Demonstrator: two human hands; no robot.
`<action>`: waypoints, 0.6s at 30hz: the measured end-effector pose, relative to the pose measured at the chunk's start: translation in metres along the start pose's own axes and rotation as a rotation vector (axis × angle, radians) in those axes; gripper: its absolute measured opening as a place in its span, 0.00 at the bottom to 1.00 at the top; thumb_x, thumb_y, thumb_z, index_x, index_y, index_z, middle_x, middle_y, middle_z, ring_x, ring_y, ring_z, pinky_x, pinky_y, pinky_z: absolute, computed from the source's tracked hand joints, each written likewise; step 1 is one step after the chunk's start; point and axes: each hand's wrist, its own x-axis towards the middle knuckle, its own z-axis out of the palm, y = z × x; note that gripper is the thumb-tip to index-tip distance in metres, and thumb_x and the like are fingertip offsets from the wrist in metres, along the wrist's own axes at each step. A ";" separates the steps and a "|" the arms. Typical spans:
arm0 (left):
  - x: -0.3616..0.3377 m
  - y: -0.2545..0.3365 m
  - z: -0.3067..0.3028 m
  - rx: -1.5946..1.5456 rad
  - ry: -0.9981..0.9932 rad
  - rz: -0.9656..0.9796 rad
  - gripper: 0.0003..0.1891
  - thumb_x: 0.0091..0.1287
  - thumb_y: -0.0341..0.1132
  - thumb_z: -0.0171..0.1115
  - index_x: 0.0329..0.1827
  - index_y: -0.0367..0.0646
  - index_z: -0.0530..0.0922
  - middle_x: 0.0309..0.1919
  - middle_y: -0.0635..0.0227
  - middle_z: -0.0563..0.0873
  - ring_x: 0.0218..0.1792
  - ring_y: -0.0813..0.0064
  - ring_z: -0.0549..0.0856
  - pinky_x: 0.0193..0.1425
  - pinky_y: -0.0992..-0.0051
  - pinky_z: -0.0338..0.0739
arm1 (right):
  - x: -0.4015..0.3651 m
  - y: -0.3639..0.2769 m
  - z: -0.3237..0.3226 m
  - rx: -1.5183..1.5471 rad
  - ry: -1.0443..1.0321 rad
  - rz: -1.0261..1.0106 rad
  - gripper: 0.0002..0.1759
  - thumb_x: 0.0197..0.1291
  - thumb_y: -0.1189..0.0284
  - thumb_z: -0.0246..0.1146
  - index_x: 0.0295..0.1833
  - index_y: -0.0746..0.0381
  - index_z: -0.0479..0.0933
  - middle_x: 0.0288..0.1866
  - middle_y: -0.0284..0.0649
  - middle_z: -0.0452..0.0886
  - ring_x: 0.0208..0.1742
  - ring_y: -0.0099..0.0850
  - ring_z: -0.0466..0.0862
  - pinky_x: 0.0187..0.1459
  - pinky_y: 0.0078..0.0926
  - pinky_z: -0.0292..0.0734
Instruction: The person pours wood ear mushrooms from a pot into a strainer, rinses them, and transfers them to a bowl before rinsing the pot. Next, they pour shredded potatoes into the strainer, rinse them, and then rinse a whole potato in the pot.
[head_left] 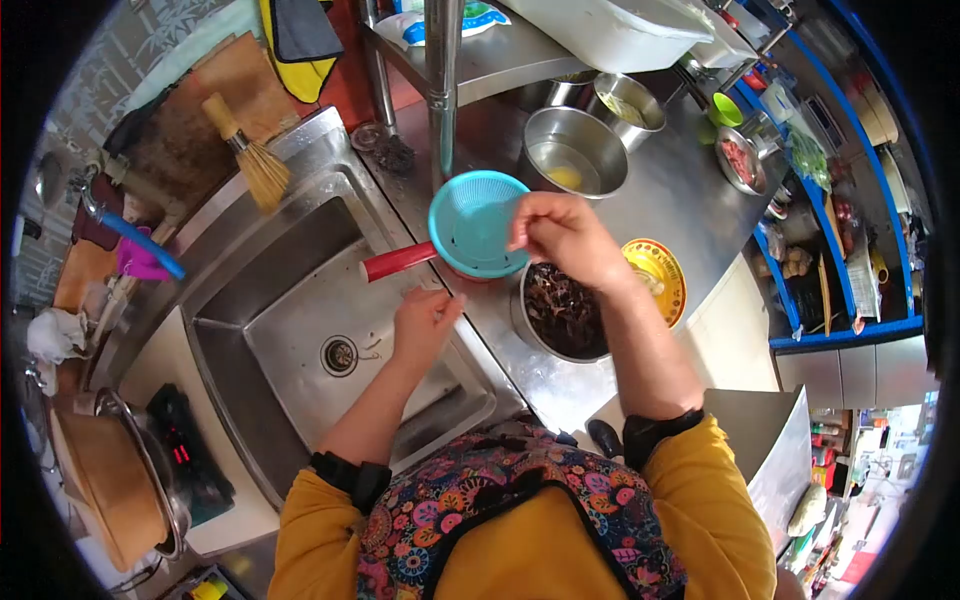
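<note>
My right hand (565, 238) is held over the right rim of a turquoise plastic colander (470, 215). Its fingers are curled together, and whatever is between them is too small to make out. Just below that wrist stands a metal bowl of dark, leafy pieces (562, 310) that look like wood ear fungus. A few dark specks lie inside the colander, which has a red handle (398, 262) sticking out from beneath it. Over the right edge of the sink (300, 300) is my left hand (425, 318), its fingers bent inward; their grip is partly hidden.
Metal pots (575, 150) stand behind the colander, one with something yellow inside. A yellow patterned bowl (658, 280) is partly behind my right forearm. A post (443, 90) carries a shelf above the counter. Left of the sink sits a digital scale (185, 450).
</note>
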 end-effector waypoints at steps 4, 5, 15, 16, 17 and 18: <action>-0.023 0.030 0.019 -0.240 -0.187 -0.114 0.13 0.61 0.35 0.61 0.45 0.40 0.79 0.39 0.57 0.84 0.44 0.61 0.82 0.52 0.66 0.73 | 0.023 0.074 0.027 -0.803 0.105 -0.250 0.16 0.49 0.82 0.56 0.44 0.57 0.77 0.49 0.38 0.76 0.53 0.33 0.74 0.52 0.36 0.69; -0.033 0.025 0.027 -0.098 -0.164 0.009 0.12 0.60 0.35 0.61 0.45 0.40 0.79 0.39 0.57 0.84 0.45 0.60 0.81 0.52 0.65 0.73 | 0.022 0.098 0.026 -1.346 0.156 -0.313 0.21 0.46 0.80 0.59 0.49 0.56 0.77 0.58 0.40 0.73 0.62 0.38 0.70 0.60 0.45 0.64; -0.021 0.068 0.057 -0.736 -0.239 -0.463 0.24 0.67 0.46 0.53 0.59 0.39 0.70 0.30 0.59 0.83 0.32 0.71 0.83 0.39 0.74 0.76 | -0.160 0.096 -0.092 -1.126 0.431 0.597 0.25 0.61 0.53 0.55 0.26 0.65 0.78 0.19 0.47 0.79 0.20 0.40 0.81 0.28 0.36 0.77; -0.014 0.079 0.061 -0.777 -0.233 -0.490 0.25 0.67 0.48 0.53 0.60 0.39 0.68 0.29 0.60 0.83 0.31 0.73 0.83 0.38 0.75 0.76 | -0.165 0.094 -0.087 -0.950 0.284 0.738 0.24 0.62 0.53 0.55 0.29 0.65 0.78 0.19 0.46 0.80 0.17 0.36 0.81 0.27 0.34 0.78; -0.007 0.091 0.063 -0.677 -0.275 -0.533 0.27 0.66 0.48 0.54 0.61 0.38 0.67 0.29 0.60 0.83 0.31 0.73 0.83 0.37 0.74 0.76 | -0.165 0.092 -0.076 -0.579 0.320 0.867 0.28 0.61 0.50 0.56 0.33 0.68 0.77 0.18 0.45 0.80 0.16 0.31 0.81 0.22 0.30 0.77; 0.000 0.102 0.062 -0.578 -0.314 -0.580 0.29 0.65 0.49 0.55 0.62 0.38 0.65 0.29 0.60 0.83 0.31 0.73 0.83 0.37 0.74 0.76 | -0.165 0.099 -0.067 -0.411 0.299 0.864 0.26 0.60 0.54 0.56 0.35 0.71 0.76 0.17 0.45 0.79 0.15 0.32 0.80 0.17 0.27 0.74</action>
